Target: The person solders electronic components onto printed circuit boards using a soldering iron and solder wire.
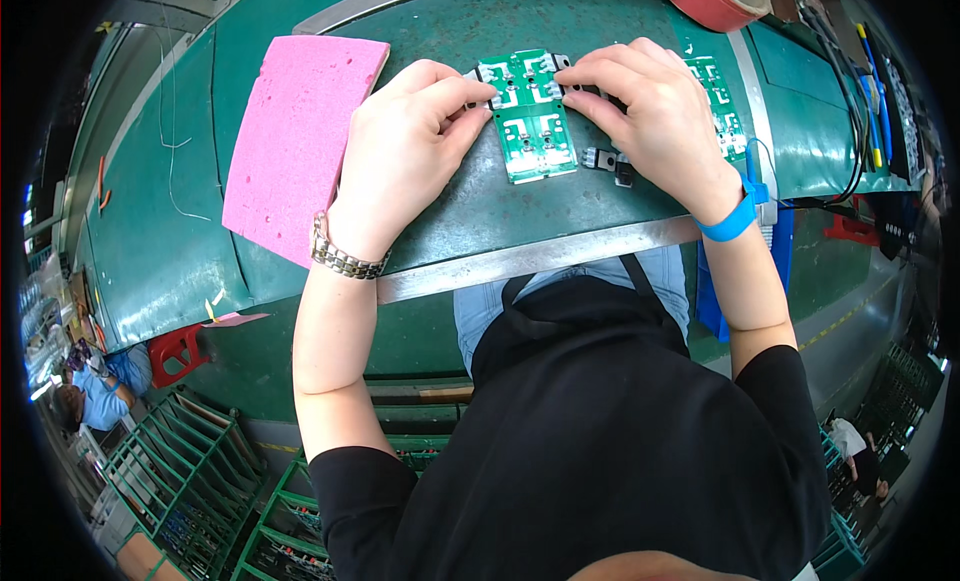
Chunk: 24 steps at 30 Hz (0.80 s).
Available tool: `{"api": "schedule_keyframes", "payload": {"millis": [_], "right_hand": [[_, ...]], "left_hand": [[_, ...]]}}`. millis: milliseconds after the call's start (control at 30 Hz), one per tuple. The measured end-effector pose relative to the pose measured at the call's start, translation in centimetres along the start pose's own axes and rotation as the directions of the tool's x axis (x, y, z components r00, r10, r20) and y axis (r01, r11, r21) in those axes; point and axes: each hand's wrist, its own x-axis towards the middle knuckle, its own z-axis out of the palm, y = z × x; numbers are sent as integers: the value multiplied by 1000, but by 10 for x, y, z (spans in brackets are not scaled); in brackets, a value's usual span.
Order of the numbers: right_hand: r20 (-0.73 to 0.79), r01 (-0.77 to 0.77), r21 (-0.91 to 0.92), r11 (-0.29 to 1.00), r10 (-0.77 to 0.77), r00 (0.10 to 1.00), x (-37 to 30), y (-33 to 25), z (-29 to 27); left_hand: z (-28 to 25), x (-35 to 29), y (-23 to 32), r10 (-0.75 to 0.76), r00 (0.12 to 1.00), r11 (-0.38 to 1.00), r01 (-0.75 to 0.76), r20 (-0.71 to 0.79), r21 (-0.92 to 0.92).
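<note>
Both hands worked the green circuit board (527, 116) lying mid-desk (480, 206): left hand (405, 146) pinched its left edge, right hand (650, 111) pressed a part on top. Some parts seated; two black components (610, 164) beside it remained loose.

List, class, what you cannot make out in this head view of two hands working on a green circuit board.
- Head view: the upper edge of the green circuit board is covered by the fingertips of the left hand and right hand.
- A second green board is mostly hidden behind the right hand.
- The small black parts are too small to identify.
- The red object is cut off by the top edge.
</note>
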Motion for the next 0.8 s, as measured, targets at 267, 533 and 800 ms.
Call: {"api": "schedule_keyframes", "payload": {"millis": [267,533,800], "right_hand": [[29,6,-25,1000,-6,1000,-6,-5,-5],[76,-326,414,850,324,943,-23,-4,-80],[936,-953,192,236,247,250,-214,26,-114]], "left_hand": [[0,-4,5,-29,999,999,29,38,19],[-5,11,2,-157,982,962,127,-109,-241],[-18,3,9,-34,990,984,9,-135,-180]]}}
